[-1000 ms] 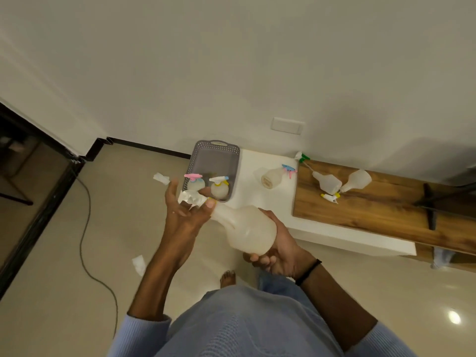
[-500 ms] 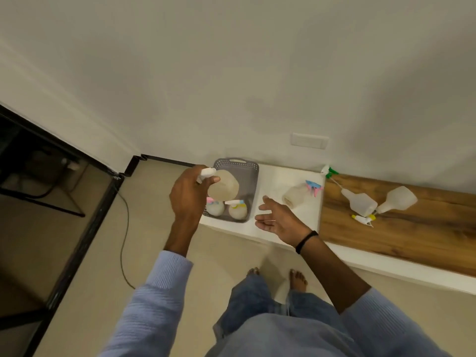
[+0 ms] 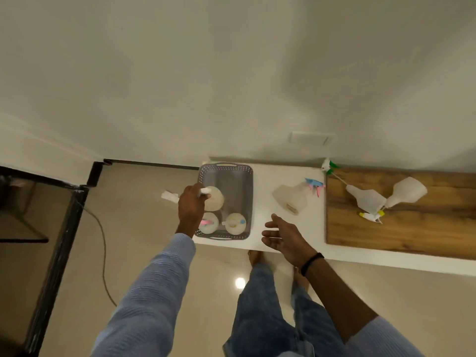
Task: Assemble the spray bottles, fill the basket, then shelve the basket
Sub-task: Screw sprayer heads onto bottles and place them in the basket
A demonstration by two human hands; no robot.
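My left hand grips the white spray head of an assembled translucent bottle, holding it upright inside the grey basket on the white bench. Two assembled bottles stand at the basket's near end, one with a pink trigger and one with a blue-tipped trigger. My right hand hovers open over the bench, right of the basket. Another assembled bottle with a blue and pink head lies on its side beyond that hand.
On the wooden board to the right lie two headless bottles, a green-tipped spray head and a yellow-tipped one. A cable runs over the floor at left, beside a dark glass door frame.
My right hand let go of the bottle and opened. My left hand carried the bottle by its head to the basket and lowered it behind the two bottles standing there.
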